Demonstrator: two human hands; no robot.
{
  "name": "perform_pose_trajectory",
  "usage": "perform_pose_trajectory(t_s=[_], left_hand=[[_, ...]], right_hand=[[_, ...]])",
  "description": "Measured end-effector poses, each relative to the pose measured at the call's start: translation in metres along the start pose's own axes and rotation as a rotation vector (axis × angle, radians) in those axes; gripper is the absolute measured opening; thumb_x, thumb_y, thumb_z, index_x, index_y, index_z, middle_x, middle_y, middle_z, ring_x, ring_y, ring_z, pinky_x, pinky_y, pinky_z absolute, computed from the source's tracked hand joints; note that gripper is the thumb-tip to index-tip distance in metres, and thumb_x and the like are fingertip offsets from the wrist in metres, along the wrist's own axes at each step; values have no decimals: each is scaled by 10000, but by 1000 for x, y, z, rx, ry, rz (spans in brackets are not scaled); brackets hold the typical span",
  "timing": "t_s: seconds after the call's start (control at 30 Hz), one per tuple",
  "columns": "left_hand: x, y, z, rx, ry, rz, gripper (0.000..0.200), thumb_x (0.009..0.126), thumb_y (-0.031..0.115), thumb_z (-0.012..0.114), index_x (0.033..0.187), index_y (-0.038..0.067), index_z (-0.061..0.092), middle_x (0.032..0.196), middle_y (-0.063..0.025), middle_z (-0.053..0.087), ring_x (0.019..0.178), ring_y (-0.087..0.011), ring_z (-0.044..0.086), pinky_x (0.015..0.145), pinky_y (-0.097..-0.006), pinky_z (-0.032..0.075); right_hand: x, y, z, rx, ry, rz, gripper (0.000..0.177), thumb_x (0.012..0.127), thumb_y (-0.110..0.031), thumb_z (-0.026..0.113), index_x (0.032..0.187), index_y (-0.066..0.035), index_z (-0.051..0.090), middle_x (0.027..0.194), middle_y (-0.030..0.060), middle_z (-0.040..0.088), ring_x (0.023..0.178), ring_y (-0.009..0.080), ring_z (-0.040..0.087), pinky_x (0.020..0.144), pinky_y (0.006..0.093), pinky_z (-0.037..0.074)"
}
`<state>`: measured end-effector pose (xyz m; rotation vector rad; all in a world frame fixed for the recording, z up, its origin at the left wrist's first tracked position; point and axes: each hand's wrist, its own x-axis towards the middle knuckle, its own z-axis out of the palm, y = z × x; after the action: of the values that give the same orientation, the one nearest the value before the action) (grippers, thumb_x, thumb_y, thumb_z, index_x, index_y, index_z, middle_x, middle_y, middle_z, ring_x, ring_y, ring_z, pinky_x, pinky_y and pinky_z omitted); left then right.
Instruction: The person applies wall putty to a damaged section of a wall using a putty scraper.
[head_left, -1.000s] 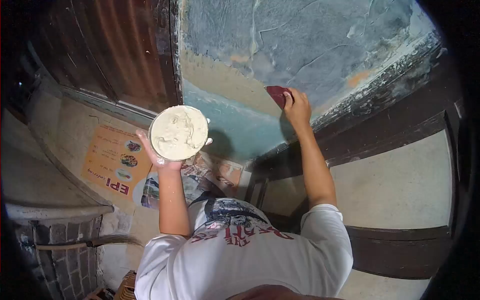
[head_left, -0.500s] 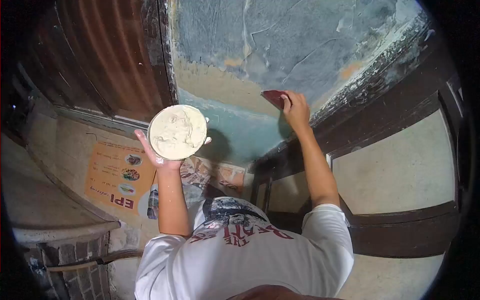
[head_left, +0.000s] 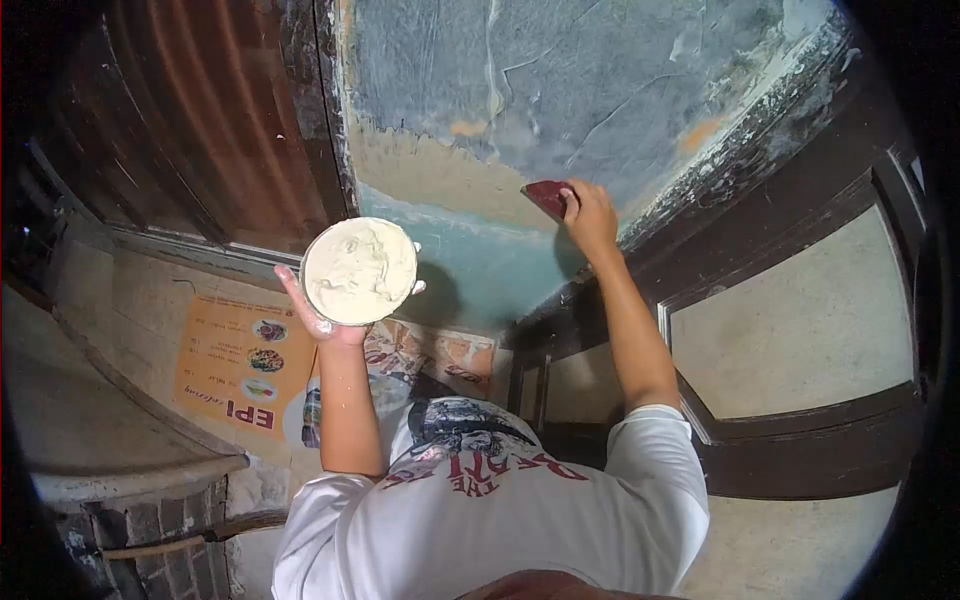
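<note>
Upon left hand (head_left: 337, 332), clasped paste tub (head_left: 320, 308); at wall (head_left: 560, 100), right hand (head_left: 592, 217) pinching scraper (head_left: 544, 195).

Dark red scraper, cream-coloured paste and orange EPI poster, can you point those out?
Dark red scraper (head_left: 545, 196), head view: middle of its exposed face.
Cream-coloured paste (head_left: 358, 272), head view: middle of its top surface.
Orange EPI poster (head_left: 229, 362), head view: on its orange part.

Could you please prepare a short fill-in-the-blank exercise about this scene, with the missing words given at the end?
1. The hand on the person's ____ side holds a round container of cream-coloured paste.
2. The other hand holds a scraper whose colour is dark ____.
3. The largest word printed on the orange banner is "____".
4. The main colour of the person's T-shirt is ____.

Missing words: left; red; EPI; white.
</note>
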<state>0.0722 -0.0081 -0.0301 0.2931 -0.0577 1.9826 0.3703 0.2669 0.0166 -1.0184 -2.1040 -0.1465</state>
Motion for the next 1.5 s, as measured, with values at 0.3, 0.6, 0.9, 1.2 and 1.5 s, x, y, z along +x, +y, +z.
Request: perform_pose_trajectory(t_s=[0.3, 0.6, 0.9, 1.2, 1.5], left_hand=[[7, -4, 6, 62, 229, 35, 964, 898, 809, 384, 1502, 59, 421, 1574, -180, 378, 1402, -434, 390, 1066, -744, 318], [12, -3, -10, -74, -105, -75, 948, 901, 792, 418, 1468, 32, 460, 1549, -182, 421, 1376, -403, 438, 1118, -616, 362], [15, -11, 9, -97, -207, -125, 952, 894, 791, 440, 1469, 32, 454, 1547, -172, 423, 1368, -405, 443, 1108, -619, 376], [16, -21, 0, 76, 261, -14, 968, 867, 835, 409, 1431, 54, 512, 1504, -166, 480, 1348, -419, 466, 1084, -666, 376], [14, -31, -3, 30, 171, -73, 956, 887, 804, 426, 1432, 22, 496, 1507, -183, 474, 1336, -406, 483, 1082, -636, 400]], right_hand=[[12, -4, -7, 105, 61, 41, 162, 938, -177, 618, 1060, -99, 691, 1024, 113, 711, 969, 375, 619, 828, 474, 504], [0, 5, 2, -32, -34, 102, 167, 932, -177, 627, 1067, -109, 696, 999, 98, 715, 933, 371, 622, 798, 481, 506], [-5, 8, 2, -2, -40, 82, 192, 937, -197, 627, 1082, -89, 692, 1023, 115, 715, 983, 367, 622, 828, 475, 508], [9, -1, -14, 57, 31, 9, 194, 936, -198, 628, 1082, -92, 700, 1012, 132, 713, 977, 375, 622, 832, 481, 507], [23, -14, -19, 120, 96, -43, 156, 890, -88, 655, 1035, -75, 709, 995, 100, 721, 907, 350, 617, 797, 443, 515]])
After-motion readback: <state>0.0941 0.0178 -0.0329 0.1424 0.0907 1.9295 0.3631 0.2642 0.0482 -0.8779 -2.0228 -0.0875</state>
